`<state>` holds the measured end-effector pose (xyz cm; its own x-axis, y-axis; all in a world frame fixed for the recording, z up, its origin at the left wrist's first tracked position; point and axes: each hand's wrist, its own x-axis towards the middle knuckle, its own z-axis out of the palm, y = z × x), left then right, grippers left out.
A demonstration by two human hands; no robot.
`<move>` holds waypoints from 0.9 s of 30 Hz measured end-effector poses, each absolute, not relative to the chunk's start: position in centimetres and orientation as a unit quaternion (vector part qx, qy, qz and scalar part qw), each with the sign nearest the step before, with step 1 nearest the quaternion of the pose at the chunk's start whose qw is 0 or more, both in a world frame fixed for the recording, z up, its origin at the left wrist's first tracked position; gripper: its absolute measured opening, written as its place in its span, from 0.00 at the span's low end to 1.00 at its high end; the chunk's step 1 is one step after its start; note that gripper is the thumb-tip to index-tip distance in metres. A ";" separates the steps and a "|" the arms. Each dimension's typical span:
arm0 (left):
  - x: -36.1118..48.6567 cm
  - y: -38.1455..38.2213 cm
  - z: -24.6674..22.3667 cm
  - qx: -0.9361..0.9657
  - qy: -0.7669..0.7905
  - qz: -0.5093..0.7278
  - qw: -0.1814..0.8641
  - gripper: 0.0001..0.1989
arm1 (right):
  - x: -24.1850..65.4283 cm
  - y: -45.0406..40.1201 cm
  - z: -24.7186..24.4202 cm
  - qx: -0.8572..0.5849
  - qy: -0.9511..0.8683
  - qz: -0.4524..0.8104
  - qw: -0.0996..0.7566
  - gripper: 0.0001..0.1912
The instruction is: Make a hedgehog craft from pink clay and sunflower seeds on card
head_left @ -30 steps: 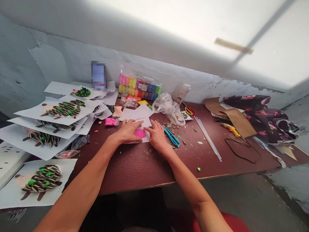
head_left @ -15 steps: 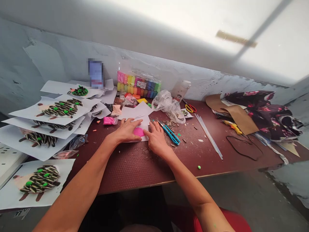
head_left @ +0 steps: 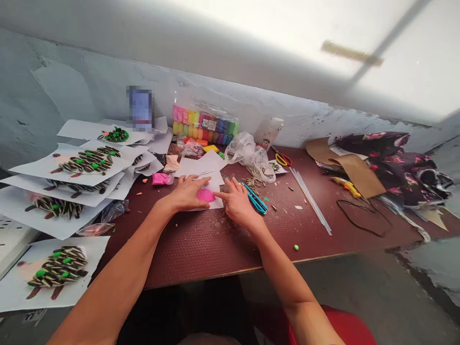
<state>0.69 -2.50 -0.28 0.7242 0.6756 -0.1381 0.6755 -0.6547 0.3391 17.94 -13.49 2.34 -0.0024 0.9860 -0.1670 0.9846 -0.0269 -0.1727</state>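
A flat pink piece of modelling clay (head_left: 206,195) lies on a white sheet of paper (head_left: 217,203). My left hand (head_left: 189,193) rests on the paper at the clay's left side, its fingers spread and curved around the edge. From the right, my right hand (head_left: 237,202) reaches in with the thumb stretched to the clay's right edge and the other fingers extended. Just beyond the right hand is a blue utility knife (head_left: 257,201). More white paper (head_left: 199,166) lies behind the hands, beside a packet of pink clay (head_left: 160,179).
Sheets with seed-covered hedgehog pictures (head_left: 88,162) are stacked at the left. Clay packs (head_left: 204,127) stand by the wall, near a plastic bag (head_left: 247,151) and bottle (head_left: 271,133). Scissors (head_left: 283,159), glue sticks (head_left: 311,201) and a yellow glue gun (head_left: 347,187) lie rightward.
My right hand has shifted slightly right, its thumb now pointing at the clay's right edge. My left hand stays around the clay's left side.
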 end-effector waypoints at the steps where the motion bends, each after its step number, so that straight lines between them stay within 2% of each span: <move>1: 0.7 -2.5 -0.3 0.910 0.372 0.000 0.185 0.48 | 17.9 -13.5 2.4 -0.703 -0.700 0.122 -0.002 0.31; 14: 0.6 -2.3 -0.3 0.910 0.368 -0.003 0.190 0.48 | 18.0 -13.7 2.3 -0.672 -0.736 0.063 -0.048 0.28; 27: 0.4 -2.5 0.4 0.910 0.362 -0.018 0.201 0.49 | 18.2 -14.5 1.7 -0.659 -0.751 0.045 0.001 0.28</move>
<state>0.37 -2.53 0.42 0.7376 0.6513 -0.1783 0.6658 -0.6573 0.3531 18.22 -14.50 1.69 -0.1318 0.9896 -0.0570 0.9894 0.1278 -0.0688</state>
